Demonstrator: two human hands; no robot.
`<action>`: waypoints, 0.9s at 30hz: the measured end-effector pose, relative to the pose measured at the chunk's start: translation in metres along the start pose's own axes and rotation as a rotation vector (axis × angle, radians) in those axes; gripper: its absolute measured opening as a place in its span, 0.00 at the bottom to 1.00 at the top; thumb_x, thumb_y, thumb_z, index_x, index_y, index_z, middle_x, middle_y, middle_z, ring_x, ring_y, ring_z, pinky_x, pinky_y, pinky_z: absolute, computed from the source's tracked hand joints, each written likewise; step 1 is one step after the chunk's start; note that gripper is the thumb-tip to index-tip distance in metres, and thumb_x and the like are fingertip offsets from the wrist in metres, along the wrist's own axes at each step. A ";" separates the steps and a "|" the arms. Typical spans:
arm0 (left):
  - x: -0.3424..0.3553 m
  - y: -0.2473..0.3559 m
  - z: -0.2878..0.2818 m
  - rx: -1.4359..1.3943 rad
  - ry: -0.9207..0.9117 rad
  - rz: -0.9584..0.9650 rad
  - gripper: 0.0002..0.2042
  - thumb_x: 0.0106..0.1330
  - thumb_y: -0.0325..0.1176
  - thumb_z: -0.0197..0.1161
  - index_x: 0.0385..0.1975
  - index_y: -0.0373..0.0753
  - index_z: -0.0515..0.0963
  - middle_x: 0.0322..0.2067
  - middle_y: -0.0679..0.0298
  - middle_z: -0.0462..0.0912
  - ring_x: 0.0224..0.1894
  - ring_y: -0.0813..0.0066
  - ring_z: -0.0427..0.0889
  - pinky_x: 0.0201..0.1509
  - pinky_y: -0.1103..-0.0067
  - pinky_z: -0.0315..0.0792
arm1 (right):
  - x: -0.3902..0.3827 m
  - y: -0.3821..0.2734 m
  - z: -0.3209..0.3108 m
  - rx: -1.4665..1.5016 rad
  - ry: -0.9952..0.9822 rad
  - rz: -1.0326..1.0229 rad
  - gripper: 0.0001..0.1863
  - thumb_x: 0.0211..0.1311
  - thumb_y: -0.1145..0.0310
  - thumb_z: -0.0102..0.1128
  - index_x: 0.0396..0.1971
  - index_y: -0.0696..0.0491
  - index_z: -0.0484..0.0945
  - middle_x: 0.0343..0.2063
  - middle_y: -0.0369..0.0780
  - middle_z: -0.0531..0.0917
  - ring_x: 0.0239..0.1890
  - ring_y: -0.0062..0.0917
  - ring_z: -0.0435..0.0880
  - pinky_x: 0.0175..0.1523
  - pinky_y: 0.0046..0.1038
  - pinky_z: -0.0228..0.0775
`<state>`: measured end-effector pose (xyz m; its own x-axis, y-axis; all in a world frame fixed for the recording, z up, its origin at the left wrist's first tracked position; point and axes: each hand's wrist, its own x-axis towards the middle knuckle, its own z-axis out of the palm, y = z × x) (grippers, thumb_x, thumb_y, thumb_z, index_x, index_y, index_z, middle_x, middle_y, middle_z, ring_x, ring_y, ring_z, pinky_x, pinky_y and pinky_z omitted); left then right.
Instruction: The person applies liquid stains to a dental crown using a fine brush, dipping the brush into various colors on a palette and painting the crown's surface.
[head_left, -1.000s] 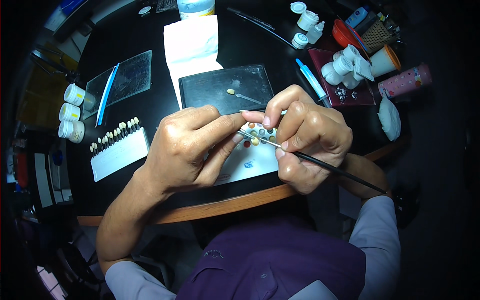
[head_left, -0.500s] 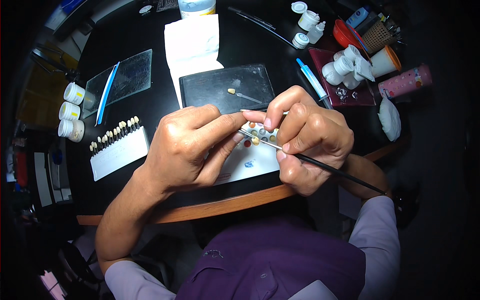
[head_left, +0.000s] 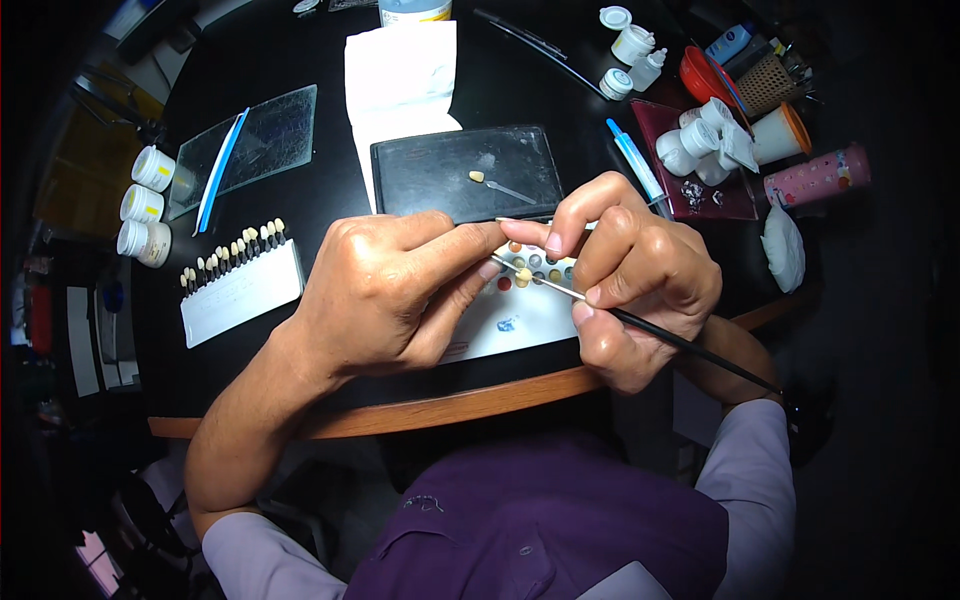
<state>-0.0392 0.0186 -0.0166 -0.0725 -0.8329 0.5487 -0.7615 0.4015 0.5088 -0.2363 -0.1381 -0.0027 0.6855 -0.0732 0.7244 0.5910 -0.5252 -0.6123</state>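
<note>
A small cream tooth crown [head_left: 524, 275] sits at the end of a thin metal holder [head_left: 507, 263]. My left hand [head_left: 375, 285] pinches that holder between thumb and fingers; most of it is hidden by the hand. In my right hand [head_left: 645, 265] is a fine brush [head_left: 690, 348] with a black handle, gripped near its metal ferrule, its tip at the crown. My two hands meet at the fingertips above the crown. Beneath them lies a white palette [head_left: 490, 338] with round wells of several colours and a blue smear.
Beyond my hands, a black tray [head_left: 430, 175] bears another tooth crown [head_left: 476, 176] and a clear stick [head_left: 510, 190]. Tooth shade tabs [head_left: 245, 240] stand at left near a glass slab [head_left: 280, 130] and white jars [head_left: 145, 243]. More jars [head_left: 690, 140] crowd a maroon tray [head_left: 655, 120] at right.
The whole scene has shifted slightly to the right in the picture. Both hands keep nearly the same pose, with the brush tip still at the crown.
</note>
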 end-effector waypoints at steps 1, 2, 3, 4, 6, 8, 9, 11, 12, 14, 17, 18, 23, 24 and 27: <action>0.000 -0.001 0.000 -0.009 -0.014 0.000 0.17 0.64 0.19 0.69 0.53 0.35 0.89 0.20 0.62 0.81 0.19 0.72 0.81 0.24 0.75 0.70 | 0.000 0.001 0.000 0.016 0.006 -0.003 0.05 0.52 0.82 0.58 0.27 0.57 0.73 0.24 0.41 0.76 0.43 0.32 0.79 0.59 0.55 0.90; 0.000 0.000 -0.001 -0.001 -0.015 -0.004 0.17 0.64 0.19 0.69 0.53 0.35 0.89 0.20 0.62 0.81 0.19 0.72 0.81 0.24 0.75 0.70 | -0.001 0.002 0.000 0.040 0.019 -0.015 0.05 0.52 0.82 0.58 0.27 0.57 0.73 0.24 0.41 0.76 0.44 0.32 0.79 0.59 0.55 0.90; -0.001 0.001 -0.002 0.003 -0.030 -0.011 0.17 0.65 0.19 0.68 0.53 0.35 0.89 0.20 0.62 0.81 0.19 0.72 0.81 0.24 0.75 0.71 | -0.002 0.002 -0.001 0.047 0.019 -0.020 0.05 0.52 0.82 0.58 0.27 0.57 0.73 0.24 0.41 0.76 0.44 0.32 0.79 0.59 0.55 0.90; -0.001 0.003 -0.003 0.007 -0.046 -0.017 0.17 0.65 0.19 0.68 0.53 0.35 0.89 0.20 0.62 0.81 0.19 0.72 0.81 0.24 0.75 0.71 | -0.002 0.003 -0.001 0.055 0.017 -0.018 0.05 0.53 0.82 0.57 0.27 0.57 0.73 0.25 0.41 0.76 0.45 0.32 0.78 0.59 0.55 0.90; -0.001 0.001 -0.003 0.002 -0.045 -0.024 0.17 0.65 0.19 0.68 0.53 0.35 0.89 0.20 0.62 0.81 0.19 0.72 0.81 0.24 0.75 0.71 | -0.002 0.004 0.000 0.055 0.007 -0.009 0.04 0.53 0.82 0.57 0.28 0.57 0.73 0.25 0.41 0.76 0.45 0.32 0.78 0.59 0.55 0.90; -0.001 0.001 -0.004 -0.002 -0.046 -0.030 0.16 0.66 0.19 0.69 0.53 0.35 0.89 0.20 0.62 0.81 0.19 0.72 0.81 0.24 0.75 0.71 | -0.002 0.004 0.001 0.030 0.002 0.004 0.05 0.54 0.82 0.58 0.28 0.57 0.73 0.25 0.41 0.76 0.45 0.32 0.78 0.59 0.55 0.90; -0.001 0.001 -0.004 0.002 -0.047 -0.025 0.16 0.66 0.20 0.68 0.53 0.35 0.89 0.20 0.62 0.81 0.19 0.72 0.81 0.24 0.75 0.71 | -0.002 0.004 0.000 0.031 0.000 0.004 0.05 0.54 0.82 0.58 0.28 0.57 0.73 0.25 0.41 0.76 0.45 0.32 0.78 0.59 0.55 0.90; -0.001 0.001 -0.004 0.007 -0.047 -0.021 0.16 0.66 0.20 0.68 0.53 0.35 0.89 0.20 0.62 0.81 0.19 0.72 0.81 0.24 0.75 0.72 | -0.001 0.003 -0.001 0.018 -0.029 0.013 0.05 0.54 0.82 0.58 0.28 0.57 0.73 0.25 0.41 0.76 0.45 0.32 0.78 0.59 0.55 0.90; -0.002 0.000 -0.002 -0.007 -0.034 -0.023 0.16 0.66 0.20 0.68 0.53 0.35 0.89 0.20 0.62 0.82 0.19 0.72 0.81 0.24 0.74 0.72 | -0.001 0.002 -0.001 0.019 -0.030 0.012 0.05 0.54 0.82 0.58 0.28 0.57 0.73 0.25 0.41 0.76 0.45 0.32 0.78 0.59 0.55 0.90; -0.002 0.000 -0.001 -0.021 -0.020 -0.026 0.15 0.66 0.20 0.68 0.53 0.35 0.89 0.20 0.62 0.82 0.19 0.71 0.81 0.25 0.74 0.72 | -0.001 0.001 0.000 0.023 -0.007 0.020 0.05 0.54 0.82 0.58 0.27 0.57 0.72 0.25 0.41 0.76 0.45 0.32 0.78 0.58 0.55 0.91; -0.002 0.001 -0.001 -0.018 -0.023 -0.022 0.15 0.67 0.20 0.69 0.53 0.35 0.89 0.20 0.62 0.82 0.19 0.71 0.82 0.25 0.74 0.72 | 0.000 0.001 -0.002 0.012 -0.032 0.006 0.05 0.54 0.82 0.58 0.27 0.57 0.72 0.24 0.41 0.76 0.44 0.32 0.78 0.58 0.55 0.91; -0.001 0.002 -0.001 -0.014 -0.028 -0.024 0.15 0.66 0.20 0.69 0.53 0.34 0.89 0.20 0.62 0.82 0.19 0.71 0.81 0.24 0.74 0.72 | 0.000 0.001 -0.002 0.012 -0.033 0.006 0.05 0.54 0.82 0.58 0.27 0.57 0.72 0.24 0.41 0.76 0.44 0.32 0.78 0.58 0.55 0.91; -0.001 0.003 -0.001 0.011 -0.040 -0.034 0.15 0.65 0.20 0.69 0.51 0.34 0.90 0.20 0.61 0.81 0.18 0.70 0.81 0.24 0.74 0.71 | 0.001 0.000 -0.001 0.003 -0.026 0.011 0.05 0.53 0.82 0.58 0.27 0.57 0.72 0.24 0.41 0.77 0.44 0.32 0.78 0.58 0.55 0.91; -0.001 0.002 0.000 0.005 -0.024 -0.026 0.14 0.65 0.20 0.70 0.51 0.34 0.90 0.20 0.61 0.81 0.18 0.70 0.81 0.24 0.74 0.71 | 0.001 0.000 -0.001 0.003 -0.026 0.011 0.05 0.53 0.82 0.58 0.27 0.57 0.72 0.24 0.41 0.77 0.44 0.32 0.78 0.58 0.55 0.91; -0.001 0.002 -0.001 0.005 -0.017 -0.017 0.14 0.65 0.20 0.70 0.50 0.34 0.90 0.20 0.61 0.81 0.18 0.70 0.81 0.24 0.74 0.71 | 0.001 0.000 -0.002 -0.013 -0.046 0.005 0.05 0.52 0.82 0.58 0.27 0.57 0.72 0.24 0.41 0.77 0.44 0.32 0.78 0.58 0.55 0.91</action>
<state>-0.0401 0.0207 -0.0150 -0.0700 -0.8460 0.5285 -0.7657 0.3852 0.5151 -0.2360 -0.1398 -0.0017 0.7074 -0.0371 0.7059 0.5821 -0.5359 -0.6115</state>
